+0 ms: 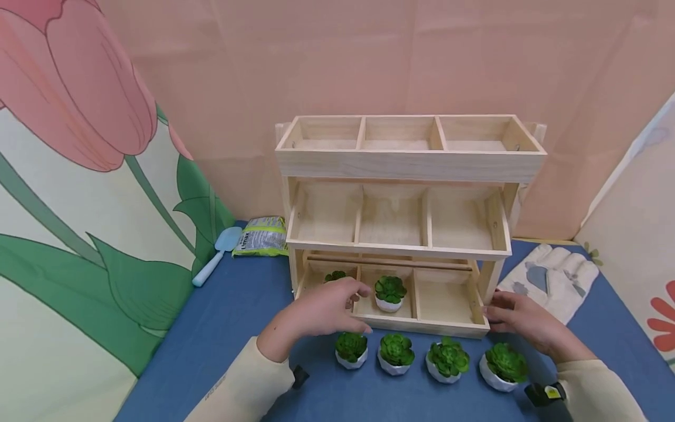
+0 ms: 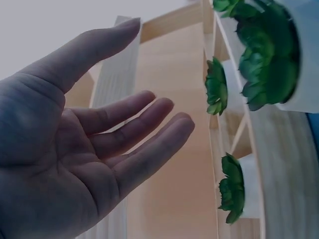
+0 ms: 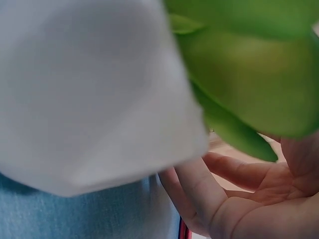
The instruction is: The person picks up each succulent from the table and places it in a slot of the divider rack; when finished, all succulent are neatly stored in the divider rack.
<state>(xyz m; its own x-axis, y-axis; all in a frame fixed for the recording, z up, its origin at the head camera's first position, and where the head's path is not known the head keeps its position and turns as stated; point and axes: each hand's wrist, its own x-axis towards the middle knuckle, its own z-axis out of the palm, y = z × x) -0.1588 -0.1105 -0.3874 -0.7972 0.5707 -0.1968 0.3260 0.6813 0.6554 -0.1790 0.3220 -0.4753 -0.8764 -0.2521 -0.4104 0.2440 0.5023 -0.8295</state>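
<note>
A wooden three-tier shelf (image 1: 411, 165) stands on the blue cloth. My left hand (image 1: 329, 308) hovers at the front of its bottom tier, fingers spread and loosely bent, holding nothing. Behind that hand a potted succulent (image 1: 335, 276) shows partly in the bottom left compartment. Another succulent (image 1: 390, 291) in a white pot sits in the bottom middle compartment. At the bottom tier's right end, my right hand (image 1: 519, 319) touches the side with relaxed fingers; a succulent (image 3: 99, 99) blocks much of the right wrist view. Several potted succulents (image 1: 447, 358) line the cloth in front.
A light blue trowel (image 1: 217, 256) and a green-and-grey packet (image 1: 261, 236) lie left of the shelf. White patterned gloves (image 1: 551, 280) lie to its right. The upper two tiers have three compartments each. A pink backdrop (image 1: 369, 58) hangs close behind.
</note>
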